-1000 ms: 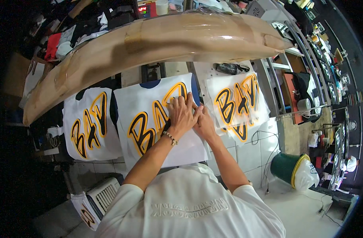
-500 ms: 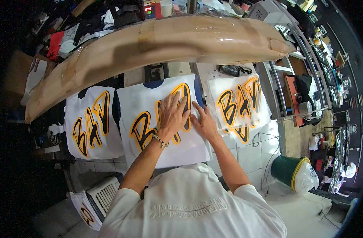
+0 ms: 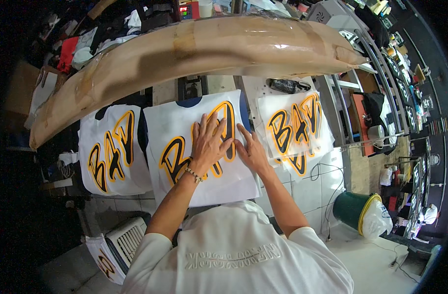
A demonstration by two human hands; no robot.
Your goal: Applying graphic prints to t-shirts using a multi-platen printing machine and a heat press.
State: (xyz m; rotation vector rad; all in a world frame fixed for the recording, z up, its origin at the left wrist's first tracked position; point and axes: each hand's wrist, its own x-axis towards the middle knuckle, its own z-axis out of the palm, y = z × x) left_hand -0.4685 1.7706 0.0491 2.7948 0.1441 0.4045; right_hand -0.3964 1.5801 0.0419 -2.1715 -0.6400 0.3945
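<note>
My left hand [image 3: 208, 142] lies flat, fingers spread, on a white shirt [image 3: 184, 112] with big black lettering outlined in orange-yellow. It covers the middle of the print [image 3: 173, 158]. Close beside it, my right hand [image 3: 252, 151] rests with fingers apart at the shirt's right side, thumb toward the left hand. Dark blue cloth shows at the neck and right shoulder. A beaded bracelet [image 3: 193, 175] circles my left wrist. Right of my hands are overlapping translucent sheets [image 3: 268, 110] bearing the same lettering. Another white shirt [image 3: 93, 134] with this print lies to the left.
A long brown bundle [image 3: 209, 51], wrapped in shiny clear tape, spans the space beyond the shirts. Metal rails [image 3: 344, 105] stand to the right. A dark green bucket [image 3: 350, 209] with a plastic bag sits on the tiled floor. A ribbed pale appliance [image 3: 126, 240] stands at the lower left.
My left hand has shifted slightly left across the print, its fingers still spread. The right hand stays in about the same place.
</note>
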